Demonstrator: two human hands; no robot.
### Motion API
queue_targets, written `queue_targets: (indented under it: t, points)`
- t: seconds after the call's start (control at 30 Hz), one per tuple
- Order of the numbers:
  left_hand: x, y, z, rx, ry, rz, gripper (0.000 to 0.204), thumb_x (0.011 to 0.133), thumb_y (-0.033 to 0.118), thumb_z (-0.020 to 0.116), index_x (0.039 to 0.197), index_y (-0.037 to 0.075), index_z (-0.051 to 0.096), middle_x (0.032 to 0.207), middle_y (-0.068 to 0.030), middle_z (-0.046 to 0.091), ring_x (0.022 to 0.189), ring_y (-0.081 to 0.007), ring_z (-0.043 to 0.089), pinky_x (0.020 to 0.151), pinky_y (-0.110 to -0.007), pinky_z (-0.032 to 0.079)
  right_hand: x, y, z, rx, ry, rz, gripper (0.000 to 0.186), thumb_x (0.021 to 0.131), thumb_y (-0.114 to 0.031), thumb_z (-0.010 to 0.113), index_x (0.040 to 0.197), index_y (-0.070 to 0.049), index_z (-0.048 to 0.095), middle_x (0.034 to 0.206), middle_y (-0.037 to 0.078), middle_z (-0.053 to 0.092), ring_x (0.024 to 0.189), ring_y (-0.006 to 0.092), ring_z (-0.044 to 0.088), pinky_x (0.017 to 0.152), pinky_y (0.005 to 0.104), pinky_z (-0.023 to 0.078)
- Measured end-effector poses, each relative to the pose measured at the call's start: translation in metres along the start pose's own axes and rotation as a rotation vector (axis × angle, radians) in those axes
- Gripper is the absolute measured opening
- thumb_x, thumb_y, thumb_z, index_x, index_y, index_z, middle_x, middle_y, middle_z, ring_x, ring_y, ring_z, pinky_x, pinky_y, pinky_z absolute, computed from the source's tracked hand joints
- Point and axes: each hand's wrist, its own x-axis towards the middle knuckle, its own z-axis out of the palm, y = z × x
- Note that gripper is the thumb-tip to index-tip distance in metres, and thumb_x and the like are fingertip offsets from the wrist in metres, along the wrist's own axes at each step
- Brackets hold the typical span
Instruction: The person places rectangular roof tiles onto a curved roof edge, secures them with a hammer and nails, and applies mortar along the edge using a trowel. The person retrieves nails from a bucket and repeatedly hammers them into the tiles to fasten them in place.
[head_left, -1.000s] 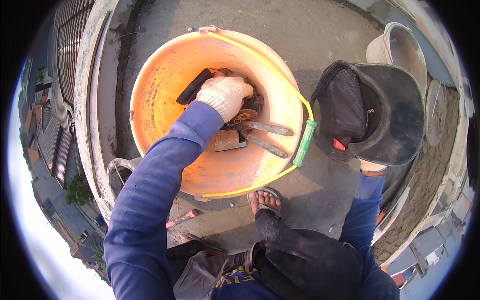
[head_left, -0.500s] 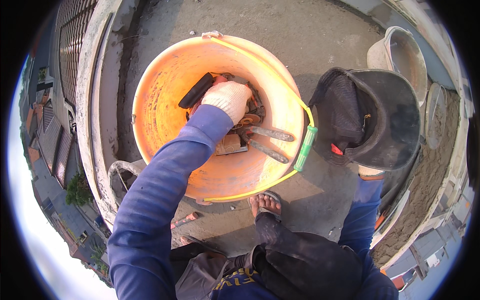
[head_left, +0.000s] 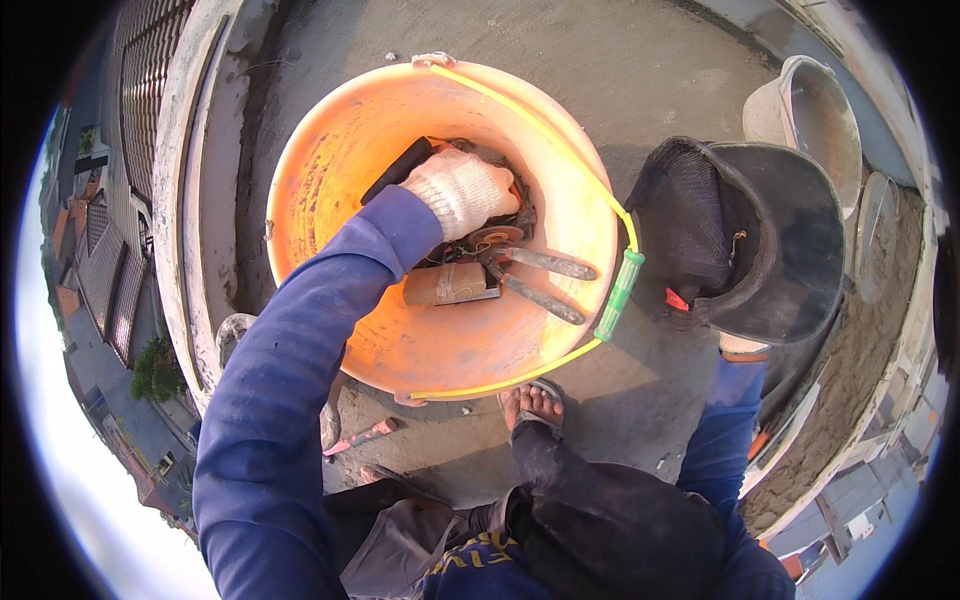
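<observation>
My left hand (head_left: 460, 190), in a white knit work glove, reaches down inside a large orange bucket (head_left: 330, 330). Its fingers curl in among the tools there; what they hold is hidden. A black blocky object (head_left: 396, 172) lies beside the wrist. Pliers (head_left: 545, 280) rest against the bucket's inner wall with their worn handles spread, near a round disc (head_left: 496, 236) and a tan block-like piece (head_left: 455, 284). On the right, my gloved right hand (head_left: 742, 346) grips a black cap (head_left: 780, 240) turned with its hollow up; the cap covers most of the fingers.
The bucket's yellow handle has a green grip (head_left: 618, 297). A grey bucket (head_left: 808, 120) stands behind the cap, beside a strip of wet mortar (head_left: 850, 400). A red-handled tool (head_left: 362, 437) lies on the concrete near my feet. A low ledge (head_left: 190, 200) runs along the left, with rooftops beyond.
My left hand has shifted slightly right within the bucket, and the black object beside it sits lower behind the wrist. The tan piece shows more. My right hand keeps the cap in place.
</observation>
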Motion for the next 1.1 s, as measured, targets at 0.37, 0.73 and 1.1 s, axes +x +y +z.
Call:
queue_targets:
  t: [0.37,0.73,1.1]
  points:
    - [-0.013,0.004,-0.01,0.026,-0.127,0.027,0.03,0.1,0.034,0.07,0.114,0.012,0.085,0.119,-0.0125,0.077,0.113,-0.0359,0.075,0.1,-0.051,0.062,-0.006,-0.001,-0.006,-0.01,-0.012,0.007,0.08,0.098,-0.05,0.077,0.161,-0.005,0.054,0.152,0.014,0.062,0.14,0.0309,0.058,0.12,0.0439,0.045]
    - [-0.044,-0.004,0.001,0.041,0.34,-0.025,0.019,0.095,0.023,0.078,0.112,0.015,0.082,0.113,-0.0129,0.073,0.111,-0.0341,0.072,0.097,-0.051,0.061,-0.001,-0.003,-0.004,-0.009,-0.003,0.001,0.078,0.099,-0.05,0.077,0.159,-0.004,0.055,0.15,0.014,0.064,0.138,0.0304,0.06,0.118,0.0434,0.046]
    - [-0.014,0.015,-0.001,0.243,0.149,0.07,0.022,0.099,0.022,0.072,0.117,0.021,0.084,0.114,-0.0102,0.077,0.115,-0.0292,0.074,0.097,-0.049,0.062,-0.006,-0.002,-0.002,-0.016,-0.002,0.007,0.077,0.099,-0.05,0.076,0.158,-0.004,0.057,0.147,0.014,0.066,0.135,0.03,0.063,0.117,0.0428,0.048]
